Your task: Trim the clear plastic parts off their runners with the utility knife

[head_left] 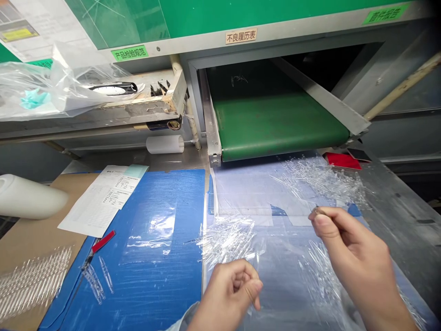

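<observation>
My left hand (234,292) hovers low over the work surface with its fingers curled, and nothing shows in it. Just beyond it lies a pile of thin, clear glass-like tubes (229,239). At the right, my right hand (351,253) pinches thumb and forefinger together; whatever is between the tips is too small to make out. Below its wrist spreads another heap of clear tubes (320,266), partly hidden by the hand. Farther back, near the belt's end, a looser heap of clear thin pieces (327,179) lies on the plastic-covered surface.
A green conveyor belt (275,119) ends above the table, carrying a few clear pieces. On the left are a blue mat (165,285), papers (103,197), a red-handled tool (103,241), rows of tubes (34,280) and a white roll (31,195). A shelf (138,108) overhangs there.
</observation>
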`<state>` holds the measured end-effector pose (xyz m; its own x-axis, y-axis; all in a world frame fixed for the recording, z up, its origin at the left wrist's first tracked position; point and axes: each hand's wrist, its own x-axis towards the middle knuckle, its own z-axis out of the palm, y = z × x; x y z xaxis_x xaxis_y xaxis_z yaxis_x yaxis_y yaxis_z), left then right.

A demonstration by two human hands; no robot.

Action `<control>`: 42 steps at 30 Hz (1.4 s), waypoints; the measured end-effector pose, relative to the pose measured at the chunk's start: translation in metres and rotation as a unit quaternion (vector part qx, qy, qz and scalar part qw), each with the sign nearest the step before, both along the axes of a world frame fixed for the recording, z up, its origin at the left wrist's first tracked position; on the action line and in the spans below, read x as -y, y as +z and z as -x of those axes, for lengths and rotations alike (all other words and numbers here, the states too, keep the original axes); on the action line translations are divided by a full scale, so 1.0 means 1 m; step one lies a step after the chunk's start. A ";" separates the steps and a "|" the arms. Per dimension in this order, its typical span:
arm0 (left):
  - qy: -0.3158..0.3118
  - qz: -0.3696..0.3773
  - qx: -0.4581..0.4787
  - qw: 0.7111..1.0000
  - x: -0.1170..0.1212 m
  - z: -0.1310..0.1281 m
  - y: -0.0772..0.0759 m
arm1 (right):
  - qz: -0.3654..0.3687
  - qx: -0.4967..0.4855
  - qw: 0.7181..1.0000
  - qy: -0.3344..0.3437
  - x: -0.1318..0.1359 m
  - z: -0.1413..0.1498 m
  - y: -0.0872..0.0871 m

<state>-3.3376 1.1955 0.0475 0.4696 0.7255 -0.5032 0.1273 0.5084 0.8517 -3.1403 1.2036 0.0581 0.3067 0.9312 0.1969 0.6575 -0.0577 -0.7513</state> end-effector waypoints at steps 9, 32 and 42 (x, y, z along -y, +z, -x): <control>0.054 0.065 0.081 0.993 -0.009 -0.002 0.000 | 0.190 -0.058 0.964 0.176 -0.001 0.025 -0.013; 0.012 0.040 0.036 0.998 -0.006 -0.009 -0.019 | 0.289 -0.201 0.902 0.250 -0.007 0.028 -0.011; 0.035 -0.351 -0.336 0.873 -0.017 0.021 -0.065 | 0.431 0.275 0.852 0.109 -0.004 -0.093 -0.052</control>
<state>-3.3589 1.2127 -0.0176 0.1817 0.9810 -0.0675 0.7074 -0.0827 0.7020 -3.0470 1.2075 0.0065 0.1890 0.8260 -0.5310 0.9626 -0.2627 -0.0661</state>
